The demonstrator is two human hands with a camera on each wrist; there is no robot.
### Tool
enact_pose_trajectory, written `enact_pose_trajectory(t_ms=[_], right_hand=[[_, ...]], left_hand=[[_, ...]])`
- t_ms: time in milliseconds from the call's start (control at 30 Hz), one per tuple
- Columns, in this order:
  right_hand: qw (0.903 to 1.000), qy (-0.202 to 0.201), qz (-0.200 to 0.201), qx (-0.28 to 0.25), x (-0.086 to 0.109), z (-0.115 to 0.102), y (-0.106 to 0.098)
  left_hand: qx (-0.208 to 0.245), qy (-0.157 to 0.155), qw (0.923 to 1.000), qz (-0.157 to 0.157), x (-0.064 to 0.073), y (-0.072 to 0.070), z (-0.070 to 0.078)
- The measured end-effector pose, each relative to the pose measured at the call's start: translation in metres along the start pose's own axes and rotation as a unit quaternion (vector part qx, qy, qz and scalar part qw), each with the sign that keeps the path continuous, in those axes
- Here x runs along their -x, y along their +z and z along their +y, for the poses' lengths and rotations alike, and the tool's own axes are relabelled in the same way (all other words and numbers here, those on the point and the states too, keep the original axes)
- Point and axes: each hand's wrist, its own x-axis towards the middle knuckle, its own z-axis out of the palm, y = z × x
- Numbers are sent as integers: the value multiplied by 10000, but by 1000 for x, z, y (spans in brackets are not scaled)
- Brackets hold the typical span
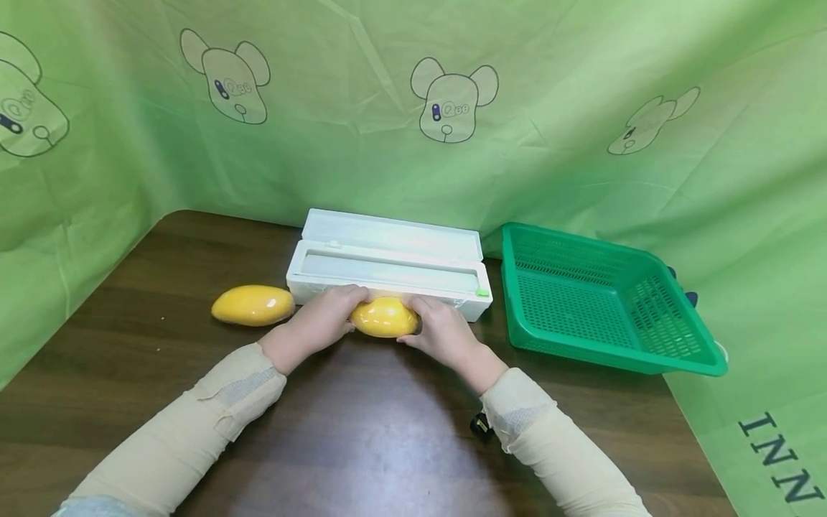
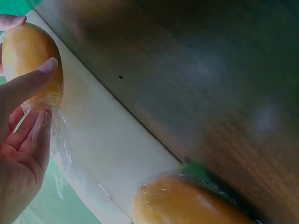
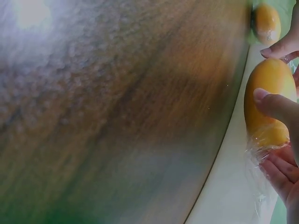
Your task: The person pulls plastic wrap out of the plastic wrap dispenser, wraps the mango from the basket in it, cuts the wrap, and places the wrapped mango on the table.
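Observation:
A yellow mango (image 1: pixel 384 317) is held between both hands in front of a white cling film box. My left hand (image 1: pixel 326 316) grips its left end, the thumb (image 2: pixel 46 67) lying on the skin in the left wrist view. The right hand (image 1: pixel 446 332) grips the other end, its thumb (image 3: pixel 264 95) on the near side. Clear cling film (image 3: pixel 264 151) bunches at the mango's end under the fingers. Behind it stands the white cling film box (image 1: pixel 388 255), lid raised, with a green slider at its right. Another mango (image 1: pixel 253 305), wrapped in film, lies left of the box.
A green plastic basket (image 1: pixel 581 301) stands on the right of the brown wooden table (image 1: pixel 362 431). A small black object (image 1: pixel 481 426) lies beside the right forearm. Green cloth (image 1: pixel 362 143) printed with mouse faces hangs behind and at both sides.

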Motion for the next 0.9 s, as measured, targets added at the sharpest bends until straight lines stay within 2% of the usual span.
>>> enact_pose_trajectory(t_ms=[367, 533, 767, 900], right_hand=[[9988, 222, -425, -80, -7, -2, 0], [9968, 341, -702, -177, -11, -3, -1], [9937, 514, -900, -425, -11, 0, -5], [9899, 729, -1145, -399, -8, -3, -5]], left_hand=[[477, -449, 9972, -358, -4, -4, -3], [464, -514, 9966, -455, -5, -5, -5], [466, -525, 9945, -774, -13, -8, -2], [358, -521, 9936, -931, -14, -6, 0]])
